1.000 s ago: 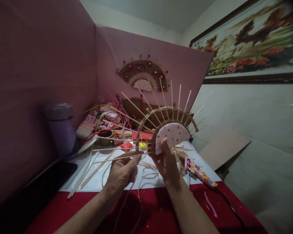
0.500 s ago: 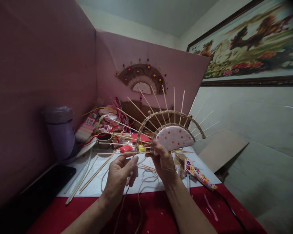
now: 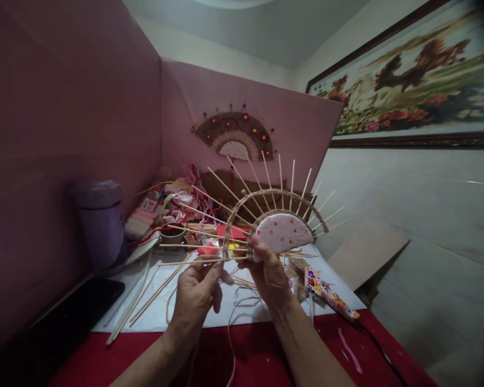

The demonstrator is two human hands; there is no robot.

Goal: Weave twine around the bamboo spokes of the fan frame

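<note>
My right hand (image 3: 268,269) is closed on the lower left corner of a fan frame, thumb against its half-round white panel with orange-red dots (image 3: 282,232). Thin wooden sticks (image 3: 229,185) radiate from the panel. Brown twine (image 3: 262,194) is woven across them in an outer arc, with another band along the panel's edge. My left hand (image 3: 199,287) is pinched at the left foot of the outer arc, by the lowest stick, on what looks like the twine; the exact grip is partly hidden. Loose twine (image 3: 230,344) trails below onto the red cloth.
A finished fan (image 3: 234,131) hangs on the pink board. At left stand a purple bin (image 3: 100,223) and a black phone (image 3: 92,295). Glue sticks (image 3: 131,301) and loose wooden sticks (image 3: 161,287) lie on white paper. A flower-patterned glue gun (image 3: 331,298) with a cord lies right.
The fan frame has tilted slightly and shifted a little left and down in view. My left fingers have drawn closer together at the arc's foot. The right hand keeps its hold.
</note>
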